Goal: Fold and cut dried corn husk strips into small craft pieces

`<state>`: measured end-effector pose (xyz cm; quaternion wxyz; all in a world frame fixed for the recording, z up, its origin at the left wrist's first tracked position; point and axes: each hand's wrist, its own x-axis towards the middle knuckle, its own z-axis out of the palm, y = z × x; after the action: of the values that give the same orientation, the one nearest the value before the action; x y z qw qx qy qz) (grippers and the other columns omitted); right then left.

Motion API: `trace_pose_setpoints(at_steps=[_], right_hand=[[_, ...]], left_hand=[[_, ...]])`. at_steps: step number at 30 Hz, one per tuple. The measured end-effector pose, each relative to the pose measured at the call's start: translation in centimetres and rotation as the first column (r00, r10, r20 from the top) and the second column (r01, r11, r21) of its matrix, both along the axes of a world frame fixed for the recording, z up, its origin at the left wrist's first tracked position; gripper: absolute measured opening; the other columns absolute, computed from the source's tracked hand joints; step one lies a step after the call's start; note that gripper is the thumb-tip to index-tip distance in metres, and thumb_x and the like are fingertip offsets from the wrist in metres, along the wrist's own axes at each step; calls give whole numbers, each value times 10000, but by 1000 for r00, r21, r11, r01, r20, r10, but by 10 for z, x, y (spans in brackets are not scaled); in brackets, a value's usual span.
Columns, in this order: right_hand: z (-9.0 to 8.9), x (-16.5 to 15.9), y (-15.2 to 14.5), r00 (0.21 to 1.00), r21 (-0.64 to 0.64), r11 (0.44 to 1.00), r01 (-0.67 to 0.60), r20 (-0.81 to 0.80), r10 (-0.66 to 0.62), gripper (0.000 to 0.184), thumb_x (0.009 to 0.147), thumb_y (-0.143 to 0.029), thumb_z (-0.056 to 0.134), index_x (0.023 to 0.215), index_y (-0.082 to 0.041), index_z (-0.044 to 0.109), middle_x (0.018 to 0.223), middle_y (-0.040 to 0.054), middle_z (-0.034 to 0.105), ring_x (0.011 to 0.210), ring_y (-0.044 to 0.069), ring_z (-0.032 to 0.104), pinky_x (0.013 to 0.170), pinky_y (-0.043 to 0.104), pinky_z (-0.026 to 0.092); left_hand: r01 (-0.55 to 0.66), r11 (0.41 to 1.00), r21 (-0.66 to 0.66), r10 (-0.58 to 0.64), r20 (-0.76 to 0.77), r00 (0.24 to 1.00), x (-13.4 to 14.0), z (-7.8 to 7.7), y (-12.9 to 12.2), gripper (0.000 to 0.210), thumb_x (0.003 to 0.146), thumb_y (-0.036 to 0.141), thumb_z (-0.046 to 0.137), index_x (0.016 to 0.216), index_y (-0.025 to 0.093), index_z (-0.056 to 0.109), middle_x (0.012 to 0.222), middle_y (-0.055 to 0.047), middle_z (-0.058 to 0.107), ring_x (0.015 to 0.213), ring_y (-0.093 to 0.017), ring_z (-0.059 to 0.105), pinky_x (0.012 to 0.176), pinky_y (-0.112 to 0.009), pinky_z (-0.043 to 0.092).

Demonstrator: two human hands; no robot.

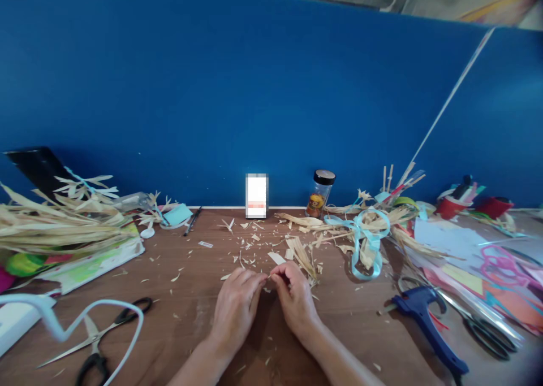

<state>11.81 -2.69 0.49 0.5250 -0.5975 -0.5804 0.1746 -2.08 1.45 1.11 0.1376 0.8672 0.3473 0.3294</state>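
1. The left hand (235, 304) and the right hand (294, 299) are meeting at the fingertips, low in the middle of the brown table (348, 318); both are pinching nearly closed, holding between them a sliver (270, 277) too tiny to make out clearly
2. Pale husk scraps (302, 256) are lying just beyond the fingertips, with a light blue ribbon (371, 242) looping to their right
3. A jar (321, 194) with a black lid is standing upright near the back edge; orange-brown is showing low inside or on it, which of these one cannot tell
4. A red cup (453, 208) is holding pens at far right, and a second red container (496, 207) is sitting near it
5. A yellow mark is showing on the jar, and a small label strip (206, 244) is lying on the wood, neither giving readable words; a bright screen (257, 194) is standing at the back, blurred
6. A blue partition (275, 92) is bounding the back edge; opened scissors (95, 337) are lying well left of the left forearm, and a blue glue gun (424, 312) well right of the right one, wood with scattered flecks stretching between
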Motion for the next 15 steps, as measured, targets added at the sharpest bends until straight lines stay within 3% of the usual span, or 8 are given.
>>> trace_pose_setpoints(at_steps=[10, 13, 15], right_hand=[[4, 0, 0, 1000, -14, 1000, -20, -20, 19, 147, 843, -222, 438, 763, -183, 554, 754, 20, 555, 705, 144, 505, 649, 241, 390], [5, 0, 0, 1000, -1, 1000, -14, -21, 14, 142, 843, -221, 439, 767, -183, 554, 753, 19, 549, 699, 142, 503, 640, 237, 389], [5, 0, 0, 1000, -2, 1000, -16, -22, 16, 144, 846, -222, 435, 770, -183, 552, 757, 21, 550, 706, 143, 504, 647, 238, 389]], left_hand=[[-67, 938, -340, 159, 252, 955, 6, 0, -3, 236, 799, 330, 468, 794, 204, 668, 767, -46, 675, 730, -189, 595, 681, -292, 443], [-71, 937, -341, 165, 257, 952, 6, 1, -2, 232, 807, 319, 460, 783, 200, 658, 758, -41, 669, 725, -185, 589, 672, -286, 440], [-67, 964, -258, 125, 218, 968, 5, 2, -3, 233, 822, 301, 440, 789, 201, 648, 754, -45, 655, 728, -184, 571, 676, -292, 428]])
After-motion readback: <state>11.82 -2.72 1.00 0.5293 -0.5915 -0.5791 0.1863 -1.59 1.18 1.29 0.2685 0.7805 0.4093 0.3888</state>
